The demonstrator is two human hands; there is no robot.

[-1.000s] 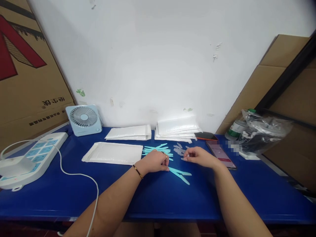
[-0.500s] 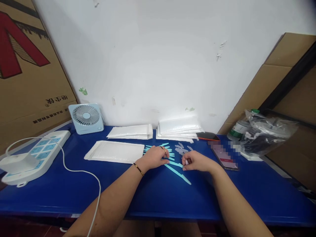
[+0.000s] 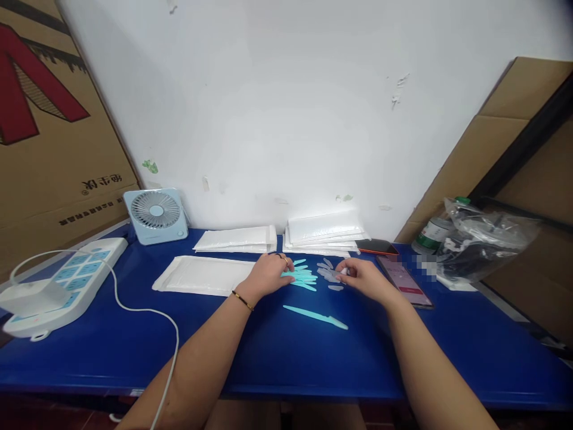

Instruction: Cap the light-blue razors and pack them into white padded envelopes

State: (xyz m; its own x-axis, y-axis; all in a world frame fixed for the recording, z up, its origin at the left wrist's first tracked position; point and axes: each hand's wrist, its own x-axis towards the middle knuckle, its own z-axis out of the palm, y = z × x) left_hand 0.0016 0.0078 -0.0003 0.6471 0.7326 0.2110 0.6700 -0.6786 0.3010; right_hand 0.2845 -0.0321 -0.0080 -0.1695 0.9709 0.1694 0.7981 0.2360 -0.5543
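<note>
My left hand [image 3: 273,272] is closed at the pile of teal eyebrow razors [image 3: 305,276], thumb and fingertips pinching a razor at the pile's left side. My right hand [image 3: 363,276] hovers at the right edge of a small heap of translucent blade caps [image 3: 328,275]. Between its thumb and curled fingers shows a small whitish piece, partly hidden. A single teal razor [image 3: 316,317] lies apart on the blue table, nearer to me, slanting down to the right.
A white padded envelope [image 3: 201,276] lies left of the razors; more envelopes [image 3: 235,239] and a stack of envelopes [image 3: 324,230] are by the wall. On the left are a fan [image 3: 156,215] and power strip [image 3: 85,272]; on the right, phones [image 3: 405,280] and a bottle [image 3: 432,234].
My left hand has moved left and back to the razor pile. My right hand has gone up to the caps. Of two razors in front, one remains there, shifted slightly.
</note>
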